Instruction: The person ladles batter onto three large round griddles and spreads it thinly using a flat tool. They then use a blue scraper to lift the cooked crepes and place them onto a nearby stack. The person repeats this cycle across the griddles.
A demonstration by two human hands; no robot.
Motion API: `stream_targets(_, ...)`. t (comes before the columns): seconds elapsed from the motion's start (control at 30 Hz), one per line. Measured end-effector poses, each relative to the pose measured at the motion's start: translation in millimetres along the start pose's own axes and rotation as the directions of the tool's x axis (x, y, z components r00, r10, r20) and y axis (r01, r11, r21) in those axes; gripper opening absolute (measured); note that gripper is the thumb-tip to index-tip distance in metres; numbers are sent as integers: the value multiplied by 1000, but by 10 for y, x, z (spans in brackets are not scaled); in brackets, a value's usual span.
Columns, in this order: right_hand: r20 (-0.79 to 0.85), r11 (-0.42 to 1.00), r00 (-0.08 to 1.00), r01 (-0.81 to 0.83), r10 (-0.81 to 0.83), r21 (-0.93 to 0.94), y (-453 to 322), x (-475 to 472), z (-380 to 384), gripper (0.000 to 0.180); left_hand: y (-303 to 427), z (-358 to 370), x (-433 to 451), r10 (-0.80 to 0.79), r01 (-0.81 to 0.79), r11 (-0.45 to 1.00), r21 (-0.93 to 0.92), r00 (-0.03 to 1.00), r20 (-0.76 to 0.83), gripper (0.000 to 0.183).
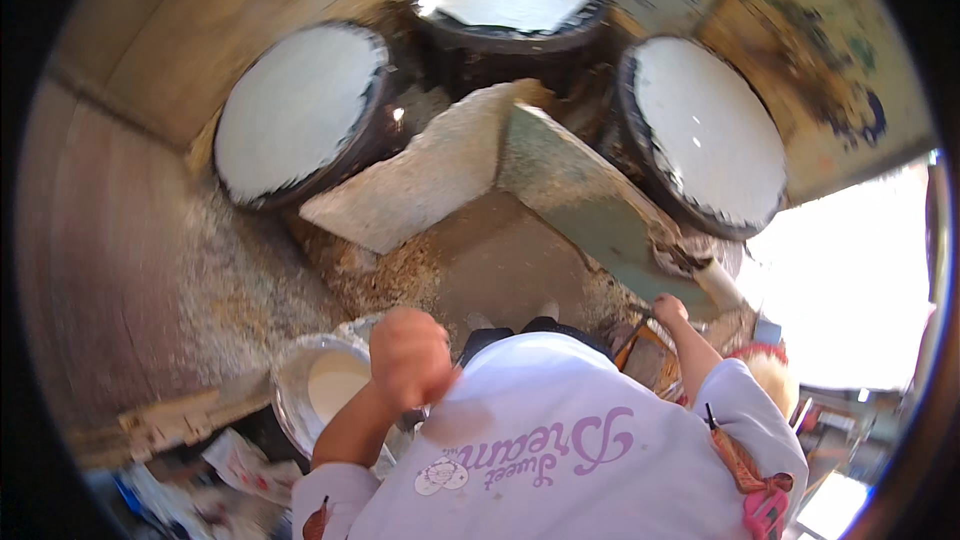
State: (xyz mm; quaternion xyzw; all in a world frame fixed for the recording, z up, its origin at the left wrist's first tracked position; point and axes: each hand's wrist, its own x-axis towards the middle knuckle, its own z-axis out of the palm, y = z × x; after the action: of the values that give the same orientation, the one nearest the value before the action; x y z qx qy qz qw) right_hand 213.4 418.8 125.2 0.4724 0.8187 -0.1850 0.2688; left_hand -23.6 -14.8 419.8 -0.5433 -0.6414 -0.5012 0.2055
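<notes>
My left hand [409, 360] is raised in front of my shirt, blurred, beside a whitish bucket [282, 382] holding cream-coloured liquid; whether it grips anything cannot be made out. Out to the other side, my right hand [670, 310] is at the lower edge of a greenish board, close to a dark, thin object; its hold is unclear. Beyond the boards stand three large dark round vessels, one at the left [375, 120], one at the back [517, 45] and one at the right [645, 157], each filled or topped with a white, glossy surface.
Two upright boards, one pale [420, 180] and one greenish [577, 195], meet in an angle before the vessels. Stained panels [112, 225] enclose the area. Plastic bags [251, 465] lie at the lower left; a pale roll or pipe [720, 285] is at the right.
</notes>
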Motion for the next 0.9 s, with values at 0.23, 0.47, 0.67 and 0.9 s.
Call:
stream_targets(0.23, -333, 939, 898, -194, 286, 283, 1399, -1213, 1110, 31, 941, 1252, 1373, 593, -688, 551, -472, 721, -358, 10)
stream_targets(0.47, -167, 778, 813, -442, 558, 447, 1316, -1572, 1211, 45, 1222, 2092, 1772, 469, -612, 305, -730, 763, -444, 13)
stream_targets(0.67, -98, 693, 767, -507, 634, 512, 1401, -1403, 1096, 56, 1251, 2222, 1807, 490, -428, 361, -829, 843, -222, 16)
stream_targets(0.9, -316, 622, 633, -345, 707, 703, 1270, -1369, 1194, 29, 865, 2146, 1856, 508, -576, 426, -697, 790, -342, 17)
